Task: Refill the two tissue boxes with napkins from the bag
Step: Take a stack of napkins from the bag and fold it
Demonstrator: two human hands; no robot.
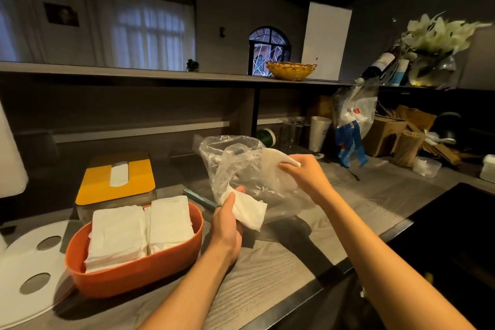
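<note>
At the far left edge a white lid (25, 270) with two round holes lies flat on the grey wood-grain counter (281, 270), just beside an open orange tissue box (134, 276). That box holds two stacks of white napkins (142, 228) standing side by side, their tops rising above its rim. Behind it, touching or nearly touching its back edge, sits a second tissue box with a yellow lid (117, 182) closed on top, a white napkin showing through the slot in the lid. To the right of the orange box the left hand (227, 225) is raised over the counter, its fingers and thumb curled round a crumpled white napkin (249, 211) together with the lower edge of a clear plastic bag (241, 166). The bag stands slack and crinkled between the two hands, its mouth turned up and toward the right; whether more napkins lie deep inside cannot be told through the wrinkled film. The right hand (305, 171) is at the bag's upper right edge, fingers bent and pinching a pale napkin or the bag's lip there; the two cannot be told apart. Farther right, well apart from the hands, a white paper cup (318, 132) stands upright at the back of the counter, near another plastic bag with blue print (351, 126) and some brown cardboard boxes (385, 134). On the shelf above sit a yellow woven basket (290, 69) and a glass vase of white flowers (434, 56).
</note>
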